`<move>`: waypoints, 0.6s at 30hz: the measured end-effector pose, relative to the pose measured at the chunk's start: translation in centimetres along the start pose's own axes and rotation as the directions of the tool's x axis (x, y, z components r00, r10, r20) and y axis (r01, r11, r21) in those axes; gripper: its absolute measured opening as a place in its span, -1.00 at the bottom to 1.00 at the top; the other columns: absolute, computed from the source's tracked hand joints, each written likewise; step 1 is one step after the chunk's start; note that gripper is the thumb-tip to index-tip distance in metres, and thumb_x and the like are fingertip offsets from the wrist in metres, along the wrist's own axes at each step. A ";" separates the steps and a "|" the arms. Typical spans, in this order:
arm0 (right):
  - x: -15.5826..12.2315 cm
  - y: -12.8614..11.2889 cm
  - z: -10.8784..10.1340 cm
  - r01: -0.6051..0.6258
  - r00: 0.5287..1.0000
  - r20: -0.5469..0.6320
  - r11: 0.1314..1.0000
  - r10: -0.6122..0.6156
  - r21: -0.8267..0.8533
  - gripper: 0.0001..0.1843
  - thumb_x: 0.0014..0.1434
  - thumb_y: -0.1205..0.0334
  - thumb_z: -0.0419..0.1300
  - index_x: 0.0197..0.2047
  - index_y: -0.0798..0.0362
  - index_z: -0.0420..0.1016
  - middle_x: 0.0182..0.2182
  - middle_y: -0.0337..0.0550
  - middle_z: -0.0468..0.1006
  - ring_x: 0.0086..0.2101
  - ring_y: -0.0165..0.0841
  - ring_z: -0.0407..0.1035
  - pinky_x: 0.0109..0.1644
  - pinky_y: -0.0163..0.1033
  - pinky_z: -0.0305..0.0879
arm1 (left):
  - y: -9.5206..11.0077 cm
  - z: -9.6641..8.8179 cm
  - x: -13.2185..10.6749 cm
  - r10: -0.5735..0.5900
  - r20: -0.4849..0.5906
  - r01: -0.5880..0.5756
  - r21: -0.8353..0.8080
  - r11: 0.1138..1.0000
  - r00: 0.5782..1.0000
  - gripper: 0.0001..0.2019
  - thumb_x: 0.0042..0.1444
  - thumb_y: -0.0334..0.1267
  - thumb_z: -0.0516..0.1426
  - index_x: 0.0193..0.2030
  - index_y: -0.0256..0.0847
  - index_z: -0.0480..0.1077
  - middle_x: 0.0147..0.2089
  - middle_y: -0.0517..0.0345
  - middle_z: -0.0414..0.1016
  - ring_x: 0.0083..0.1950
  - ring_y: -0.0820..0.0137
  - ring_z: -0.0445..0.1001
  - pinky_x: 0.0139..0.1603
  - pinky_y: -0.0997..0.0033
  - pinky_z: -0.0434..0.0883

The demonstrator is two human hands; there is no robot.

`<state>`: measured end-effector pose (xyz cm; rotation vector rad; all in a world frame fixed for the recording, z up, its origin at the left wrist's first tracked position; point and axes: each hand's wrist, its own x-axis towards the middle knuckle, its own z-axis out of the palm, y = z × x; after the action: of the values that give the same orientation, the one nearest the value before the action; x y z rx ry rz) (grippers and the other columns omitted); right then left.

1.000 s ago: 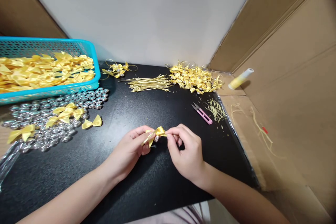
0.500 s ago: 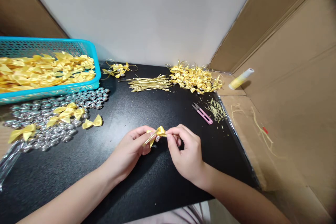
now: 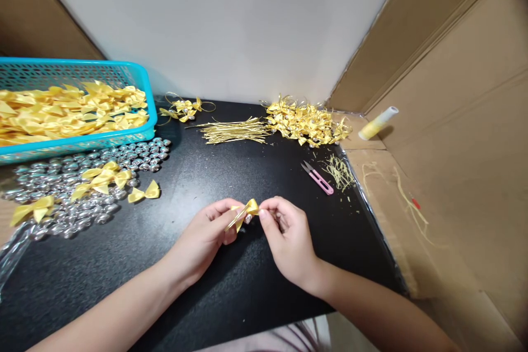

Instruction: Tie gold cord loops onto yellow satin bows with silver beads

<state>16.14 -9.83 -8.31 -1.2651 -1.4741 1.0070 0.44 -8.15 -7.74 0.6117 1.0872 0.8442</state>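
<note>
Between both hands, over the front middle of the black table, is a yellow ribbon bow (image 3: 252,207). A silver bead (image 3: 248,219) shows just beneath it, and a thin gold cord (image 3: 235,220) runs across it. My left hand (image 3: 216,224) is closed, pinching the bow and the cord between thumb and fingers. From the other side my right hand (image 3: 289,234) pinches the bow's right edge with thumb and forefinger; its other fingers are curled in. The fingers partly hide the bow's left part.
A blue basket (image 3: 150,104) of yellow bows stands at the left, behind silver beads (image 3: 93,220) and several loose bows. Gold cords (image 3: 235,131) and finished-looking bows (image 3: 307,124) lie at the back. Pink thread snips (image 3: 319,179), thread scraps (image 3: 340,172) and a thread spool (image 3: 378,123) are rightward.
My right hand has shifted slightly left, closer to the bow. The left hand keeps its pinch, nearly still. The whole view has moved very slightly.
</note>
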 end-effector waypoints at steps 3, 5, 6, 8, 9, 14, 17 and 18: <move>0.1 -0.2 0.1 -0.076 0.997 0.010 0.993 0.075 0.088 -0.87 0.22 0.25 0.10 -0.34 0.08 0.41 -0.47 -0.20 0.45 -0.45 -0.41 0.35 -0.33 -0.30 0.35 | 0.0 0.0 0.0 0.000 -0.001 0.000 0.004 1.000 1.000 -0.68 -0.21 -0.07 0.40 -0.49 -0.28 0.49 -0.60 0.32 0.24 -0.57 0.59 0.05 -0.56 0.57 0.02; 0.2 -0.3 0.2 -0.118 0.993 0.021 0.982 0.117 0.146 -0.87 0.20 0.22 0.11 -0.35 0.08 0.40 -0.48 -0.22 0.44 -0.46 -0.42 0.35 -0.34 -0.31 0.36 | 0.0 0.0 0.0 -0.005 -0.001 0.005 -0.001 1.000 1.000 -0.68 -0.23 -0.07 0.41 -0.49 -0.28 0.49 -0.59 0.31 0.25 -0.57 0.59 0.04 -0.56 0.56 0.00; 0.2 -0.4 0.2 -0.137 0.990 0.029 0.975 0.135 0.174 -0.87 0.19 0.21 0.12 -0.34 0.08 0.41 -0.48 -0.22 0.44 -0.45 -0.41 0.36 -0.34 -0.31 0.36 | 0.0 0.0 0.0 -0.008 -0.003 0.008 -0.005 1.000 1.000 -0.68 -0.24 -0.07 0.41 -0.49 -0.28 0.49 -0.59 0.32 0.25 -0.57 0.59 0.04 -0.56 0.56 0.00; 0.3 -0.4 0.3 -0.169 0.986 0.043 0.960 0.163 0.222 -0.85 0.18 0.18 0.13 -0.33 0.08 0.41 -0.46 -0.21 0.45 -0.42 -0.40 0.38 -0.33 -0.32 0.36 | 0.0 0.0 -0.1 -0.012 -0.012 0.012 -0.011 1.000 1.000 -0.67 -0.25 -0.07 0.41 -0.48 -0.28 0.49 -0.60 0.32 0.24 -0.57 0.59 0.03 -0.56 0.56 0.00; 0.4 -0.4 0.3 -0.181 0.983 0.050 0.953 0.174 0.244 -0.85 0.17 0.17 0.14 -0.33 0.08 0.42 -0.45 -0.20 0.46 -0.41 -0.40 0.39 -0.32 -0.32 0.37 | -0.1 0.0 -0.1 -0.013 -0.018 0.013 -0.012 1.000 1.000 -0.66 -0.25 -0.07 0.42 -0.48 -0.28 0.49 -0.60 0.32 0.24 -0.57 0.59 0.04 -0.56 0.56 0.00; 0.5 -0.3 0.2 -0.203 0.979 0.073 0.931 0.190 0.305 -0.85 0.16 0.17 0.15 -0.35 0.08 0.41 -0.50 -0.24 0.45 -0.47 -0.44 0.35 -0.36 -0.34 0.36 | 0.0 0.0 -0.1 -0.026 -0.031 0.026 0.001 1.000 0.999 -0.64 -0.26 -0.04 0.42 -0.48 -0.28 0.49 -0.58 0.30 0.26 -0.55 0.59 0.05 -0.54 0.57 0.01; 0.6 -0.4 0.0 -0.194 0.981 0.080 0.942 0.179 0.273 -0.87 0.16 0.20 0.15 -0.36 0.08 0.42 -0.52 -0.25 0.46 -0.50 -0.45 0.34 -0.39 -0.35 0.35 | 0.0 -0.1 0.0 -0.008 -0.033 0.008 0.001 1.000 0.999 -0.64 -0.25 -0.03 0.41 -0.47 -0.28 0.49 -0.56 0.29 0.27 -0.55 0.59 0.05 -0.54 0.57 0.02; 0.6 -0.4 0.0 -0.183 0.983 0.073 0.953 0.170 0.241 -0.87 0.16 0.22 0.16 -0.36 0.09 0.43 -0.51 -0.24 0.47 -0.49 -0.44 0.35 -0.38 -0.34 0.36 | 0.0 -0.1 0.0 0.000 -0.032 0.000 0.001 1.000 0.999 -0.64 -0.24 -0.03 0.41 -0.47 -0.28 0.49 -0.56 0.29 0.27 -0.55 0.58 0.05 -0.54 0.57 0.02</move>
<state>16.05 -9.32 -7.81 -1.2114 -1.2434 1.3076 0.35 -8.14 -7.80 0.6002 1.1171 0.8559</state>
